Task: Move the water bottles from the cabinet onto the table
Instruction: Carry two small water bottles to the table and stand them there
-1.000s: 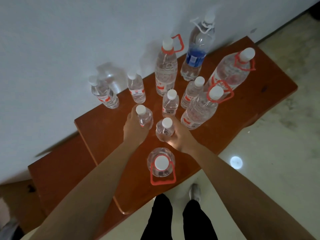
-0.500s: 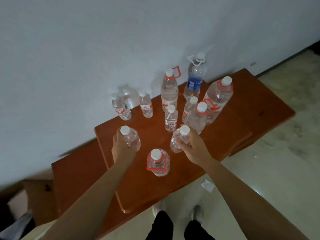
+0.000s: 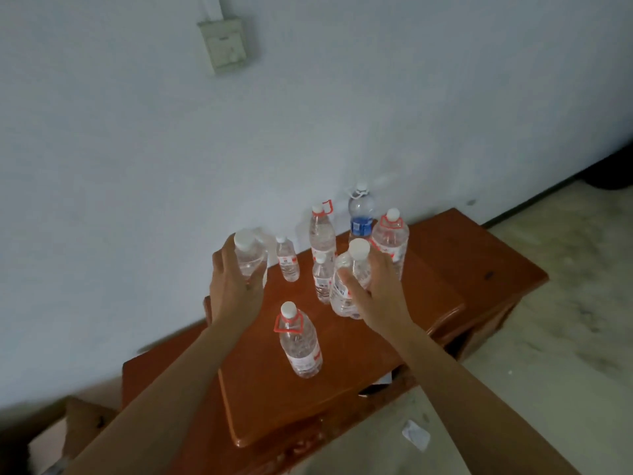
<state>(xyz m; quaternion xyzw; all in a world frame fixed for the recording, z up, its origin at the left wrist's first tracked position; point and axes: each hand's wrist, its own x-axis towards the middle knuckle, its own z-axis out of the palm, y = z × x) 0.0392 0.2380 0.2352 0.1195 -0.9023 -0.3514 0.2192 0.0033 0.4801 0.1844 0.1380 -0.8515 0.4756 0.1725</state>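
My left hand (image 3: 233, 293) grips a small clear water bottle (image 3: 248, 257) with a white cap, lifted above the left part of the reddish wooden cabinet top (image 3: 438, 286). My right hand (image 3: 380, 289) grips another small white-capped bottle (image 3: 358, 265), also raised. Several bottles still stand on the cabinet: a bottle with a red carry ring (image 3: 299, 341) near the front, two small ones (image 3: 287, 258) (image 3: 322, 279) in the middle, a tall red-ringed one (image 3: 322, 231), a blue-labelled one (image 3: 360, 214) and a big red-ringed one (image 3: 392, 238) at the back by the wall.
A lower wooden surface (image 3: 150, 375) adjoins the cabinet on the left. A grey switch box (image 3: 224, 44) is on the wall above. Pale floor with a scrap of paper (image 3: 415, 435) lies to the right. A cardboard box (image 3: 82, 426) sits at lower left.
Both hands have lifted their small bottles up off the cabinet top. The view has pulled back and tilted up, showing more wall.
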